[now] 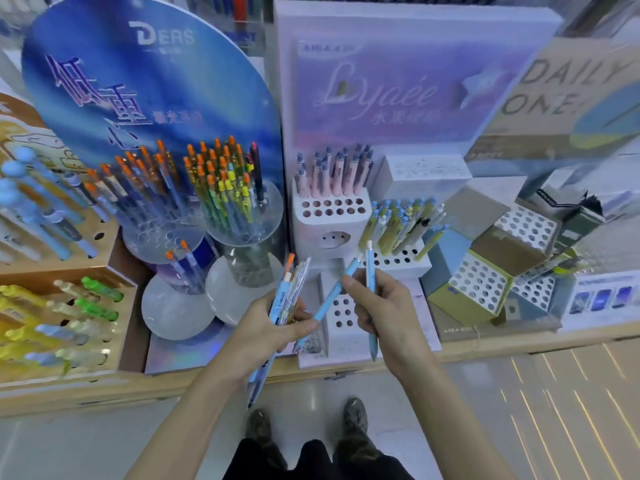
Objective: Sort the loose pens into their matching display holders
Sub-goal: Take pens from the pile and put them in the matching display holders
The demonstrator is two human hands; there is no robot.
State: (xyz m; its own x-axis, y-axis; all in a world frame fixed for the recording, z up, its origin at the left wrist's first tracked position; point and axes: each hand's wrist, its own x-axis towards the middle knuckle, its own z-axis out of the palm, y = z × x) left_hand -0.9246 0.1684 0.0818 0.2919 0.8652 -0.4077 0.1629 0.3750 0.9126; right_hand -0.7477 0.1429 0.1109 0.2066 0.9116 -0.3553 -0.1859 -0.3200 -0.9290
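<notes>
Centre frame, on the counter [485, 344]: white tiered holder [329, 233]. Below it, my left hand [273, 330] grips a pen bundle [289, 292]. My right hand [384, 313] clasps one pale-blue pen [371, 282] and pinches a second pen [330, 296]. I should draw it out straight, bundle held firm.

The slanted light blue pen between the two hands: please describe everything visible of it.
The slanted pen is slim, light blue, plastic by its look, paler at the upper end. It tilts, top up and to the right. The right hand pinches it near the top and grips an upright blue pen too. Its lower part meets the fingertips of the left hand, which holds a bundle of pens.
</notes>
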